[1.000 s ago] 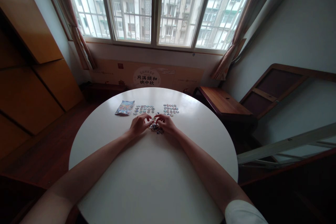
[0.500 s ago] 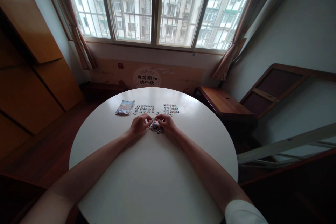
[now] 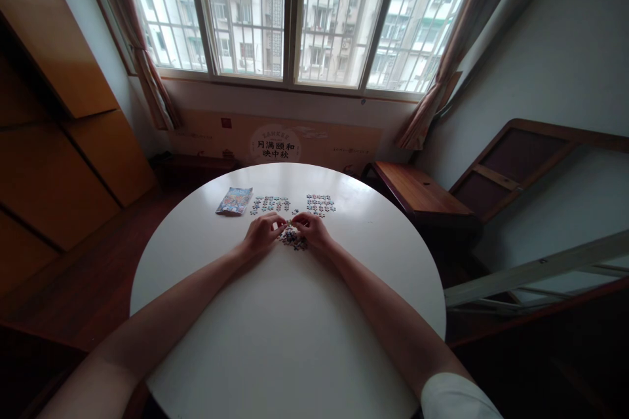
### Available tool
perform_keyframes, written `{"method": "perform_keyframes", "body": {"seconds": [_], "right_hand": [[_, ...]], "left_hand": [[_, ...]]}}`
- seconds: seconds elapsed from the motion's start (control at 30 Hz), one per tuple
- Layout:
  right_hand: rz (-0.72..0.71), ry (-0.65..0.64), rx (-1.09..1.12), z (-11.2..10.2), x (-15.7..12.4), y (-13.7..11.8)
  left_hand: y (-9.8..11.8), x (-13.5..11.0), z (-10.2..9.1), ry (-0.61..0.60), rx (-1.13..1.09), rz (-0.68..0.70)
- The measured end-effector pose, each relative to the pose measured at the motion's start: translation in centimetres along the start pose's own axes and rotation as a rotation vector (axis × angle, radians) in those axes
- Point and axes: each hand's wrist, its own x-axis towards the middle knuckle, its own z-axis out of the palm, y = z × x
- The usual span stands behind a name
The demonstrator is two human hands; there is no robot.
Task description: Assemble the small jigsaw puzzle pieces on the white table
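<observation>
While on the table (image 3: 295, 321), pieces (image 3: 295, 239) outside packet (image 3: 234, 201).

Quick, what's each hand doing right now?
Left hand: fingers curled at the pile of puzzle pieces; a hold cannot be told.
Right hand: curled at the same pile; cannot be told.

White tbl (image 3: 295, 334): puzzle pcs (image 3: 295, 239), pkt (image 3: 234, 201)

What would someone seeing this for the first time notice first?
The left hand and the right hand come close together over a small heap of jigsaw pieces near the middle of the round white table. Just beyond lie a colourful packet, a left patch of pieces and a right patch of pieces. A big barred window fills the top of the view.
</observation>
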Motion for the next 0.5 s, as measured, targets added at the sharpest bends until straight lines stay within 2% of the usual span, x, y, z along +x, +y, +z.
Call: {"method": "perform_keyframes", "body": {"seconds": [0.5], "right_hand": [[0.012, -0.003, 0.006, -0.08, -0.1, -0.38]], "left_hand": [[0.17, 0.0, -0.08, 0.021, 0.024, -0.031]]}}
